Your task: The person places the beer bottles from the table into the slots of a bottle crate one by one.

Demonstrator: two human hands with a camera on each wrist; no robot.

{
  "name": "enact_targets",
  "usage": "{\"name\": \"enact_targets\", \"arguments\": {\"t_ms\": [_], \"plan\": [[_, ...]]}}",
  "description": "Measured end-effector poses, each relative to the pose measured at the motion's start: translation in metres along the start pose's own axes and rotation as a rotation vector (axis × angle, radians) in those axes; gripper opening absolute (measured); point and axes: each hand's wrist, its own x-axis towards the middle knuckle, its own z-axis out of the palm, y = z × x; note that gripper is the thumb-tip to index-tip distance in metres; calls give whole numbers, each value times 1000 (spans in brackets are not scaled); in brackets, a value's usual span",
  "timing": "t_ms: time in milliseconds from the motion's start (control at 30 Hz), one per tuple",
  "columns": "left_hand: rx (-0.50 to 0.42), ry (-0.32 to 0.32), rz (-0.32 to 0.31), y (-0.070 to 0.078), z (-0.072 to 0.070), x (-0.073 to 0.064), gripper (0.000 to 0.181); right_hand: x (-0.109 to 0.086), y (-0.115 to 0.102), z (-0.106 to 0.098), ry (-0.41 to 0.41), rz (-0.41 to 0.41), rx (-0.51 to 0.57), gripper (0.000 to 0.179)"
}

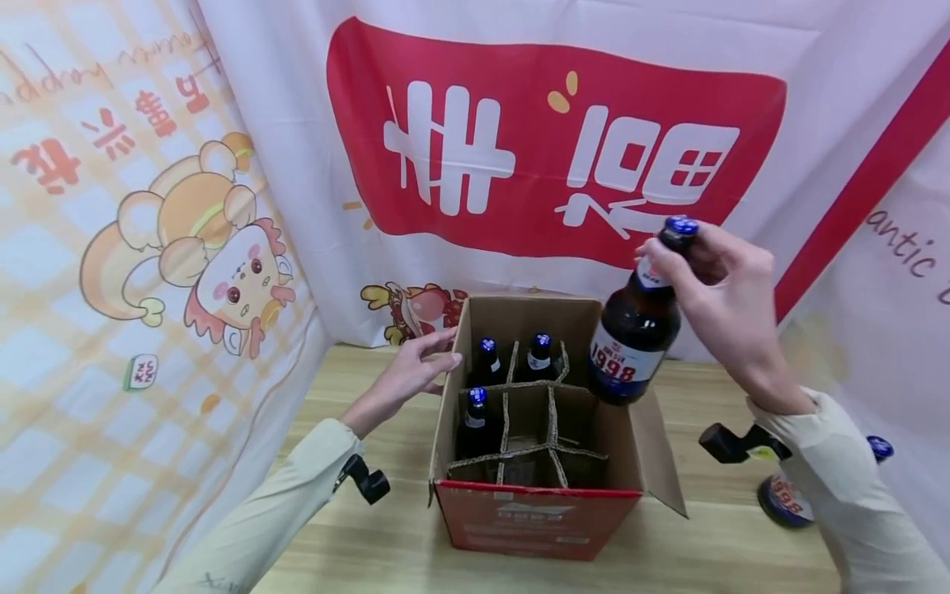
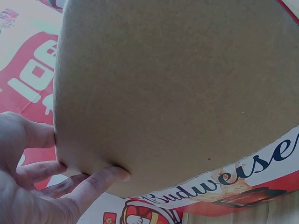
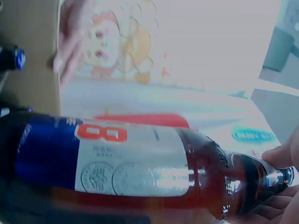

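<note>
My right hand (image 1: 731,285) grips a brown beer bottle (image 1: 631,342) by its neck, cap up. The bottle has a blue cap and a white and blue label reading 1998. It tilts above the right side of an open cardboard box (image 1: 538,520), overlapping that side in the head view. Across the box, my left hand (image 1: 408,371) pinches the left side's upper edge (image 2: 112,116), with fingers pressing against the outer cardboard. Inside, three blue-capped bottles show: two in the back row (image 1: 487,355) and one in the left middle compartment (image 1: 475,421).
Cardboard dividers (image 1: 552,412) split the box into compartments. Its right flap (image 1: 660,454) hangs outward. Another beer bottle (image 1: 785,501) is on the wooden table (image 1: 378,511) at the right, partly hidden behind my right sleeve. Printed cloth (image 1: 557,165) hangs behind and at the sides.
</note>
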Motion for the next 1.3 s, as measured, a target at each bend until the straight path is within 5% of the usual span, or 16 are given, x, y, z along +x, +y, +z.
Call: {"name": "enact_targets", "arguments": {"t_ms": [400,667,1000,1300], "plan": [[-30,11,-6,-5,7,2,63,-12,13,67,-226,-60,37,26],[-53,13,-22,-7,6,-1,63,-21,26,100,-403,-11,-5,23],[-15,15,-9,-5,-1,0,63,-13,31,89,-498,1,-143,34],[-17,15,-17,-5,0,4,64,1,50,68,-556,144,-237,41]]}}
